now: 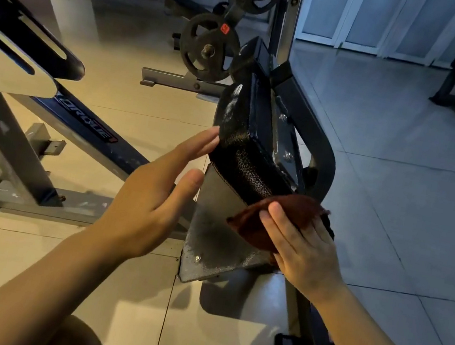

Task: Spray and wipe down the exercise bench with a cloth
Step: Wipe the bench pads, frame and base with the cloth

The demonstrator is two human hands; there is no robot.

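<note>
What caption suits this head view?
Right hand presses a dark red cloth on the black bench pad; left hand steadies it.

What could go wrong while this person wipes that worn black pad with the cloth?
The pad has a cracked cover, so hard rubbing with the dark red cloth under the right hand might flake it further. The left hand steadies the pad's edge with flat fingers only; it could slip. Bolts on the bracket beside the pad might snag the cloth.
</note>
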